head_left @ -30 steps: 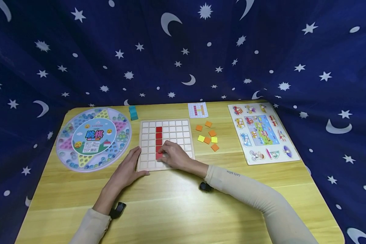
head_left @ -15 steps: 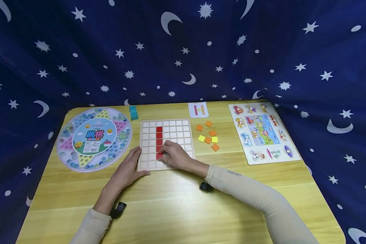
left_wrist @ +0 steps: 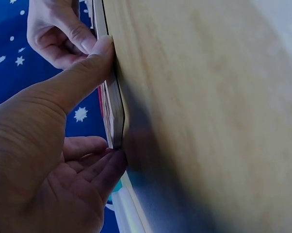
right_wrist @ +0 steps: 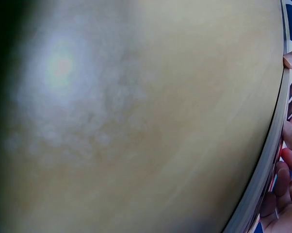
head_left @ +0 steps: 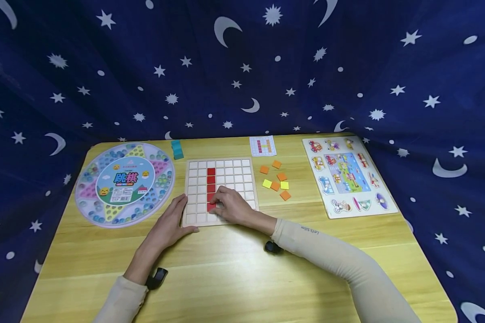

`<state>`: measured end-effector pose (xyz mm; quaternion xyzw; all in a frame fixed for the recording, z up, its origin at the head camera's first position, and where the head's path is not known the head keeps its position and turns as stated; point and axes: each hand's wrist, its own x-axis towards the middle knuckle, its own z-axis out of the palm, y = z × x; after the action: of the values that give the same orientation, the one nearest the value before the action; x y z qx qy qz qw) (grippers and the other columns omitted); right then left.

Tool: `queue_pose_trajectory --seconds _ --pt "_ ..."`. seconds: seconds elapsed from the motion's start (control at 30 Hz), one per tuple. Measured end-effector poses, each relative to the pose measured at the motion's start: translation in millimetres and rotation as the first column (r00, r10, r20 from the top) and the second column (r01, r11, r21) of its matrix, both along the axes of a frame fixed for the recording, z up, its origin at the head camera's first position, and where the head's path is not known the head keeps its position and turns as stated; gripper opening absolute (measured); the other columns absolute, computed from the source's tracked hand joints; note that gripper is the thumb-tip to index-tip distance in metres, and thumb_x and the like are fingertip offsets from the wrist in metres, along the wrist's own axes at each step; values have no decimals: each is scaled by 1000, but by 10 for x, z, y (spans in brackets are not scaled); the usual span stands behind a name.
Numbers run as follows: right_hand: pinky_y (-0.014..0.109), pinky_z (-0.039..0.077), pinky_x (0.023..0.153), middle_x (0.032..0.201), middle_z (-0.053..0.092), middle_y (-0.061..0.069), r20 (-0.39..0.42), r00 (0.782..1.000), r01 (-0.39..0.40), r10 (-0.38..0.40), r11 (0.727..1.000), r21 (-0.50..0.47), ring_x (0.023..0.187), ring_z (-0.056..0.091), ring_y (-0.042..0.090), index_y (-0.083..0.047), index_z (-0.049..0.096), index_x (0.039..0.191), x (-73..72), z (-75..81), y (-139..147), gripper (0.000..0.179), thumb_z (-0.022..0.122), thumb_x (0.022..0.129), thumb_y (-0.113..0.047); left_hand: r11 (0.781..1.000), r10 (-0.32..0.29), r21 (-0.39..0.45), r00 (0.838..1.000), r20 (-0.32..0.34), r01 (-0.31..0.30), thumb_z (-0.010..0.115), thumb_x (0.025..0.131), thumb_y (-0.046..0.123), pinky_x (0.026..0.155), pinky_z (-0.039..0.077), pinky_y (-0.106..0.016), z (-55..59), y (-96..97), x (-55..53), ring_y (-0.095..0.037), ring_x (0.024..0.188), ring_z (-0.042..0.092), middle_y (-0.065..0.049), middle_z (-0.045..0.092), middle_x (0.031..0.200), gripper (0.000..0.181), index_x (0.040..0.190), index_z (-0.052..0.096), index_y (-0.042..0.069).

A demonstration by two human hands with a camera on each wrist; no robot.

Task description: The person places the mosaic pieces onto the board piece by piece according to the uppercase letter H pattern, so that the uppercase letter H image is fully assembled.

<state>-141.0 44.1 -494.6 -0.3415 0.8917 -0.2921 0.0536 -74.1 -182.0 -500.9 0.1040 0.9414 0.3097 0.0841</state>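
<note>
In the head view a wooden grid board lies on the table, with a column of several red tiles set in it. My left hand steadies the board's near left corner. In the left wrist view its thumb lies along the front edge, and the fingertips touch the left side. My right hand reaches over the board from the right. Its thumb and index finger pinch the lowest red tile at its cell. The palm hides some cells behind it.
Several orange tiles and two yellow tiles lie right of the board. Behind is a pattern card; teal blocks stand at back left. A round marble game sits left, a picture puzzle board right.
</note>
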Motion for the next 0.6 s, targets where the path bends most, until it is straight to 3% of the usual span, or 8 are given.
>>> queue_pose_trajectory --seconds 0.23,0.6 --pt "24 46 70 91 62 -2 -15 1000 2 -2 1000 7 75 52 9 -12 74 95 3 -21 8 20 79 84 -28 1000 4 -3 1000 19 -4 83 77 37 110 38 -54 11 6 3 -41 139 37 -22 27 156 103 152 26 -4" --pt "19 42 65 93 60 0 29 1000 7 -4 994 -112 74 49 7 -10 73 101 -1 -25 69 28 81 81 -29 1000 10 -4 1000 10 -9 83 77 37 108 39 -55 22 6 3 -42 138 38 -22 27 156 103 152 26 -3"
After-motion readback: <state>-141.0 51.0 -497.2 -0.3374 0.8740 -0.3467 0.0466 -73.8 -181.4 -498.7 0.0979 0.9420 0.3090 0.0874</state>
